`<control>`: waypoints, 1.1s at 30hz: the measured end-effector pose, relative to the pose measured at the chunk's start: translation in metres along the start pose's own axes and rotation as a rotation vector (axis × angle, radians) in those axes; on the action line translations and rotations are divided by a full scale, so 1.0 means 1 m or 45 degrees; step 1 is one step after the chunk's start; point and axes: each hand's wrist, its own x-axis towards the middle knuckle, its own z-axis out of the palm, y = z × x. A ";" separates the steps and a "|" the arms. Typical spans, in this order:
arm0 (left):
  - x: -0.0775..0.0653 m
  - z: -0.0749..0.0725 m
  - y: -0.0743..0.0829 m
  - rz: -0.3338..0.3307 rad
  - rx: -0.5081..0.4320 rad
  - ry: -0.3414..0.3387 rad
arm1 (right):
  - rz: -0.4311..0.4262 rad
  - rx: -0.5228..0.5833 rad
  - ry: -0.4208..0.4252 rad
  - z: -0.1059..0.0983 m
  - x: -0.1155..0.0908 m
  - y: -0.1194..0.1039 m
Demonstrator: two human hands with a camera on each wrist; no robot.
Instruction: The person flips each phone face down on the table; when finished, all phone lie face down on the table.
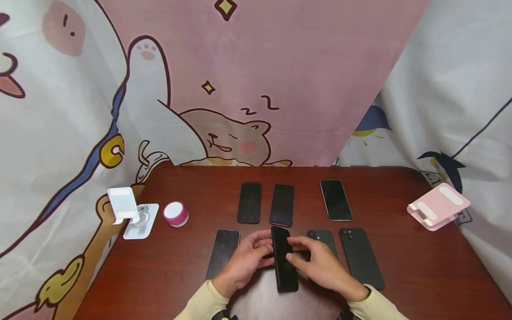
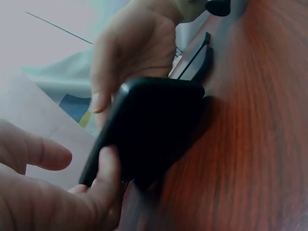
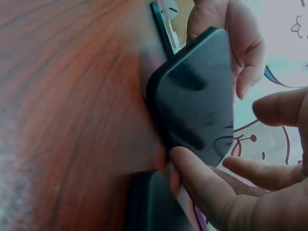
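Note:
A black smartphone [image 1: 285,271] stands tilted between my two hands, with its dark screen facing the right hand. My left hand [image 1: 249,255] holds it from the left. Its fingertips lie on the phone's dark back [image 2: 154,125] near the far end, and the thumb is apart from it in the left wrist view. Loosely extended, the fingers of my right hand [image 1: 322,264] touch the screen side near that same end. In the right wrist view, the right thumb hangs clear of the glossy screen [image 3: 197,101]. The phone's lower edge is close over the table.
Around the hands on the reddish-brown table [image 1: 208,182] lie several more phones, including one [image 1: 223,251] at left and one back-up [image 1: 362,258] at right. A white phone stand [image 1: 123,204] and pink-white jar [image 1: 176,214] are left; a pink stand [image 1: 440,204] is right.

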 end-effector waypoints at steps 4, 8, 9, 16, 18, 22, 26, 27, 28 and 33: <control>0.001 0.005 -0.003 0.036 -0.049 -0.041 | 0.036 0.045 -0.028 0.000 0.002 -0.005; 0.001 0.011 -0.004 0.059 -0.058 -0.086 | 0.060 0.118 -0.059 -0.001 0.003 -0.007; 0.001 0.012 -0.005 0.060 -0.055 -0.098 | 0.059 0.123 -0.060 -0.001 0.003 -0.007; -0.001 0.022 -0.008 0.029 0.087 -0.134 | 0.000 0.108 -0.040 -0.004 0.005 -0.004; 0.000 0.023 -0.010 0.035 0.155 -0.129 | -0.010 0.119 -0.039 -0.005 0.005 -0.003; 0.000 0.024 -0.014 0.048 0.244 -0.110 | -0.025 0.159 -0.059 -0.007 0.005 -0.002; 0.000 0.025 -0.014 0.040 0.259 -0.109 | -0.031 0.180 -0.065 -0.007 0.004 -0.003; 0.000 0.025 -0.014 0.036 0.258 -0.111 | -0.030 0.185 -0.066 -0.007 0.004 -0.003; 0.000 0.025 -0.013 0.030 0.253 -0.115 | -0.028 0.193 -0.069 -0.008 0.004 -0.003; -0.001 0.022 -0.013 0.006 0.181 -0.101 | -0.022 0.213 -0.064 -0.009 0.003 -0.005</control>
